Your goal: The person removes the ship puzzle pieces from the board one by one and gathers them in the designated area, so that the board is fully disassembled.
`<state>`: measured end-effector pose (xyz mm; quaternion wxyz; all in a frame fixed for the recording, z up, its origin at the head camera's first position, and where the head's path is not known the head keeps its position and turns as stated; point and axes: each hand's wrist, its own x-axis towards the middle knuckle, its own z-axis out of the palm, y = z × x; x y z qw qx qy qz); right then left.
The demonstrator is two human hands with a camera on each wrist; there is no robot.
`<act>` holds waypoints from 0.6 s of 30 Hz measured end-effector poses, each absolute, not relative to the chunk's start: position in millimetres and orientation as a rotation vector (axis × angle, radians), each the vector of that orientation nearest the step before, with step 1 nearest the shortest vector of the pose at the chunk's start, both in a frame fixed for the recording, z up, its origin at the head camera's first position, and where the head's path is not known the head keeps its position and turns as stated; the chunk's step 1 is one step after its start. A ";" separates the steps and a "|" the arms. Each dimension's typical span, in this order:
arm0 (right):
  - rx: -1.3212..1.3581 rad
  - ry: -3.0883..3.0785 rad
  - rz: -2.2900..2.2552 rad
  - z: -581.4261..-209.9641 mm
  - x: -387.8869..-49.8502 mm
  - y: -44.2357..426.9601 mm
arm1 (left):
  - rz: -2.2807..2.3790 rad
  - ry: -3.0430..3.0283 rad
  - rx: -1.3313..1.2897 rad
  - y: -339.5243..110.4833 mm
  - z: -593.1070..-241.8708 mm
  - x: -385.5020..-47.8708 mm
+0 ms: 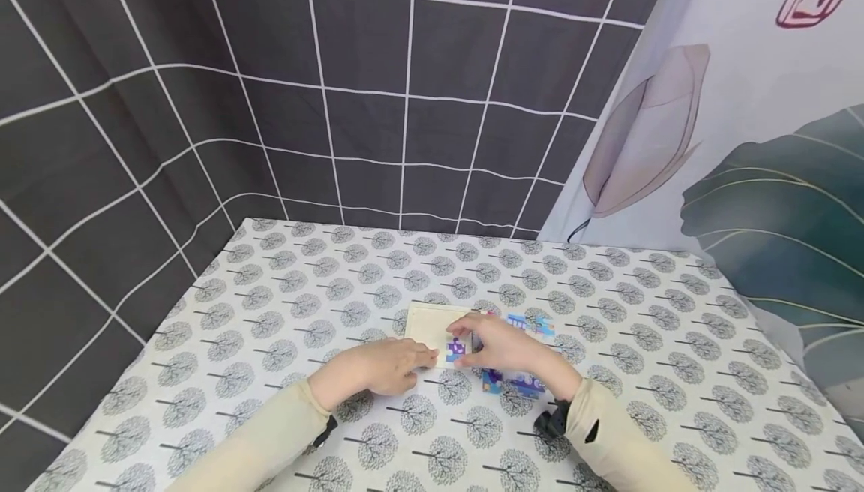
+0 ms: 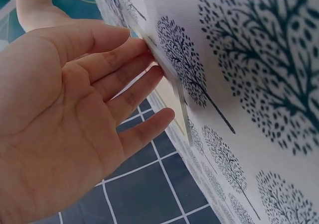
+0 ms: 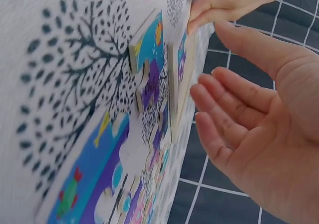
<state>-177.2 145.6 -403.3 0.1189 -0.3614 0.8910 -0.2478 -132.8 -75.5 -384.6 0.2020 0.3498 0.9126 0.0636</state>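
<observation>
A pale, shallow puzzle tray (image 1: 425,323) lies on the table, with a purple and blue jigsaw piece (image 1: 456,351) in its lower right corner. My left hand (image 1: 388,366) rests its nearly straight fingertips on the tray's near left edge; the left wrist view shows them against the tray rim (image 2: 180,102). Over the tray's right side hovers my right hand (image 1: 501,343), fingers loosely bent and apart. Nothing sits in its grasp in the right wrist view, where the palm (image 3: 269,114) faces the tray. Loose jigsaw pieces (image 3: 149,59) lie beside the tray, partly hidden by the right hand in the head view.
Several more colourful puzzle pieces (image 1: 528,385) are spread right of the tray, a blue one (image 1: 517,321) among those farther back. A tree-print cloth (image 1: 304,327) covers the table. Behind it hangs a dark gridded curtain (image 1: 364,124), with a leaf-patterned one (image 1: 763,237) at right.
</observation>
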 end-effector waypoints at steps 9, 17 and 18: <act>-1.017 2.607 -0.685 -402.1 -177.9 138.0 | 0.206 2.526 0.978 -76.5 -382.3 -137.0; -0.942 2.596 -0.658 -406.2 -183.8 132.4 | 0.223 2.497 0.954 -77.5 -382.9 -136.8; -0.929 2.590 -0.664 -405.8 -185.1 131.5 | 0.215 2.497 0.952 -77.6 -382.8 -137.2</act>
